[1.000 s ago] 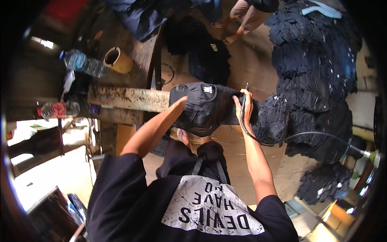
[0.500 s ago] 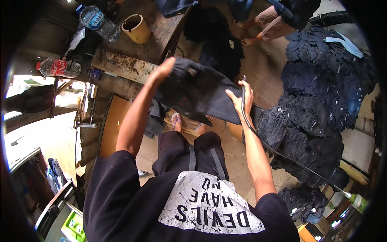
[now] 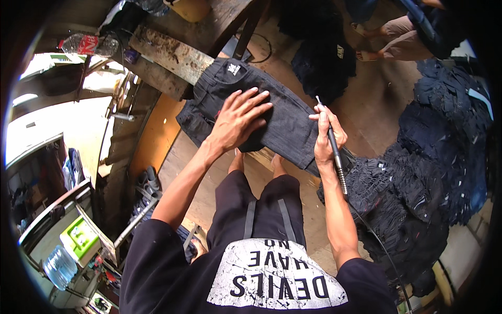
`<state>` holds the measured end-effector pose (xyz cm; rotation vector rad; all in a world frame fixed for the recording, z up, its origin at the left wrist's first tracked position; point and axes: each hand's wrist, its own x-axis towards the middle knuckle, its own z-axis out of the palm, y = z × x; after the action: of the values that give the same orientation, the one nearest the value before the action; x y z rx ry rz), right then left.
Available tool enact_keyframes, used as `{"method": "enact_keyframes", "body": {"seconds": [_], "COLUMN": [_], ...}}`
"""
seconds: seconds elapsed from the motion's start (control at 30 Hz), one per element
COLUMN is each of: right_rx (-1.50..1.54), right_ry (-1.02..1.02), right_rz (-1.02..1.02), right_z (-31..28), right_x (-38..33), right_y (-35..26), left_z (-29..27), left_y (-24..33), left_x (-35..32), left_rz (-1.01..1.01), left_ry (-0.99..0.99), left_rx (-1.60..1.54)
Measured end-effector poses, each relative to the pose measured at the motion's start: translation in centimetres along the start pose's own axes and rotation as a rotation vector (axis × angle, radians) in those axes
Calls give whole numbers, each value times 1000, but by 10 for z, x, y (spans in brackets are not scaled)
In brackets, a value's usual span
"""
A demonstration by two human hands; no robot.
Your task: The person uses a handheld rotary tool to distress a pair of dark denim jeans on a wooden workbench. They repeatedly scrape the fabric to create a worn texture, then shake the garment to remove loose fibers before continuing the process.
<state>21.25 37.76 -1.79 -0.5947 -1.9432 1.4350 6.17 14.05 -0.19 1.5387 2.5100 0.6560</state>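
Note:
A pair of black denim trousers (image 3: 287,118) lies stretched over a narrow board, with the waistband at the left end and a small white mark near the pocket. My left hand (image 3: 238,119) rests flat on the cloth below that pocket, fingers spread and holding nothing. In my right hand (image 3: 330,137), beside the far edge of the trousers, is a pen-shaped rotary tool handpiece (image 3: 333,144). Its thin metal tip points up and away from me. A spring sleeve and a dark cable (image 3: 376,235) run back from it along my forearm.
The worn, stained board (image 3: 172,55) sticks out from a wooden table (image 3: 222,23). Plastic bottles (image 3: 89,45) lie at the far left. Large heaps of dark garments (image 3: 423,183) cover the right side, with another dark pile (image 3: 324,65) ahead. Another person's legs (image 3: 400,39) show at the far right.
The trousers, held up and blurred before, now lie smooth on the board. My left hand has moved from their upper edge to flat on the cloth. My right hand keeps the handpiece. The view has shifted.

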Motion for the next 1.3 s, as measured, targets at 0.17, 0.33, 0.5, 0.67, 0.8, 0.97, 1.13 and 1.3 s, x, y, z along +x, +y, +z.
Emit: {"method": "enact_keyframes", "body": {"seconds": [0.17,0.33,0.5,0.67,0.8,0.97,1.13,1.3], "right_rx": [-113,-122,-154,-138,-158,-167,-184,-195], "right_ry": [-362,-526,-566,-634,-635,-621,-603,-592], "right_rz": [42,-379,-372,-383,-364,-347,-312,-287], "right_z": [8,41,45,46,47,46,41,38], "right_x": [7,27,27,31,32,32,31,30], "right_y": [-11,2,8,11,11,13,9,9], "left_z": [-9,-12,-10,-10,-9,-10,-15,-17], "left_y": [-33,-58,-74,-79,-80,-78,-76,-76], "left_x": [25,51,56,58,61,61,63,67], "left_rz": [38,121,193,161,153,185,136,80], "left_ry": [102,-126,-234,-261,-284,-254,-305,-358], "left_rx": [-87,-2,-57,-134,-164,-102,-125,-166]}}
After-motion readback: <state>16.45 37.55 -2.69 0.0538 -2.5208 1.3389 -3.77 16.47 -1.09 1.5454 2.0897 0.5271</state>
